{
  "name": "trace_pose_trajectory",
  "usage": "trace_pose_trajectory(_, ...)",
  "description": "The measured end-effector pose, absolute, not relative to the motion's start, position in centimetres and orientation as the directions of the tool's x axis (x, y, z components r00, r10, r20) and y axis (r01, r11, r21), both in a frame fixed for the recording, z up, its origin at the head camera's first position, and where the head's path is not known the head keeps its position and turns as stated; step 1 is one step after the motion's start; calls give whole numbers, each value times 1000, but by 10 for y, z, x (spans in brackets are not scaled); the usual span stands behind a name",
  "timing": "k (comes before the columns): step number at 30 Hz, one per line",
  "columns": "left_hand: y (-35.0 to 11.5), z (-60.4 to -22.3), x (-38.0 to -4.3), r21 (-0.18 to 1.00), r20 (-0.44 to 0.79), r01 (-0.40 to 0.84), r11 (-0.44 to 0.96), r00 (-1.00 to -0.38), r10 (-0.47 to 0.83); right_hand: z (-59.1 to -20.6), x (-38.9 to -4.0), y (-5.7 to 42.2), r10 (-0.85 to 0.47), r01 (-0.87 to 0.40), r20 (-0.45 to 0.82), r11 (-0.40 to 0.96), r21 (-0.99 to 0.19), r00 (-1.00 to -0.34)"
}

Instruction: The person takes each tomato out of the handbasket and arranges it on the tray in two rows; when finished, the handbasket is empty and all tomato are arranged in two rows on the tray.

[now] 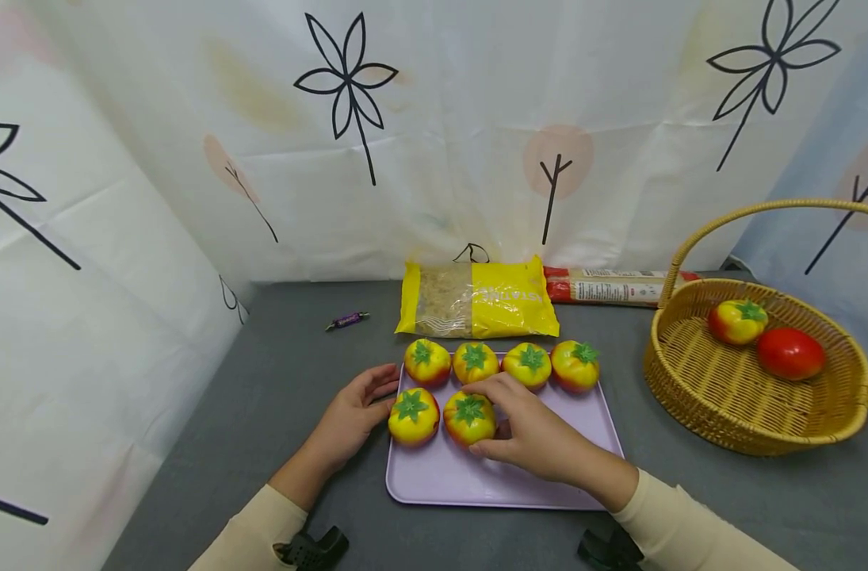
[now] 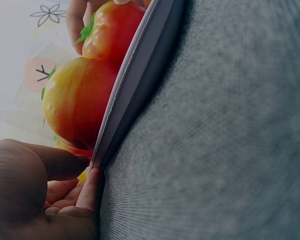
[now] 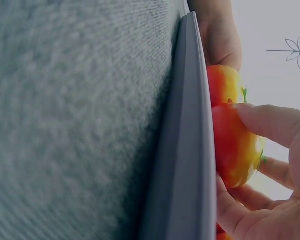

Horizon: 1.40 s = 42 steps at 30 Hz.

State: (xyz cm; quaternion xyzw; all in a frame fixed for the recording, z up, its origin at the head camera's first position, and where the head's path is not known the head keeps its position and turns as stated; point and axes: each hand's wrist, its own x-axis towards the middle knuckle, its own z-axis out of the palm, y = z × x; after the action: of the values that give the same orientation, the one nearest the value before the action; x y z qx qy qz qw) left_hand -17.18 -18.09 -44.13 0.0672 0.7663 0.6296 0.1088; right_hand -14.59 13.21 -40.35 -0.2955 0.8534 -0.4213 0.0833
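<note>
A lilac tray [image 1: 505, 484] holds several yellow-and-red tomatoes with green star-shaped tops, four in the back row and two in front. My right hand [image 1: 529, 428] grips the right one of the front pair, a tomato [image 1: 469, 418], with the thumb at its near side and the fingers round its far side. Beside it on the left sits another tomato [image 1: 414, 416]. My left hand [image 1: 355, 412] rests at the tray's left edge, fingers loosely bent, thumb and fingertips right at the rim [image 2: 117, 95].
To the right stands a wicker basket [image 1: 733, 432] with a tall handle, holding a yellow-and-red tomato [image 1: 736, 321] and a smooth red one [image 1: 790, 353]. Behind the tray lie a yellow packet [image 1: 512, 301] and a long red-and-clear package [image 1: 608, 285]. A small purple object [image 1: 348, 320] lies back left.
</note>
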Motion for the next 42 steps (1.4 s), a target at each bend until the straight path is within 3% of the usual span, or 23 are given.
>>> trace_pose_trajectory(16,-182,-441,-172,979,-77,-27,202,-966,246,-403,-143,129,-522,-460,169,499,-734,-836)
trace_pose_trajectory(34,-182,-443,-172,977,-87,-37,209,-969,233,-387,-147,145,-531,-409,142,428,-806,-835)
trace_pose_trajectory(42,-182,-443,-173,979,-83,-32,202,-966,245,-368,-152,162,-476,-407,199,384,-829,-856)
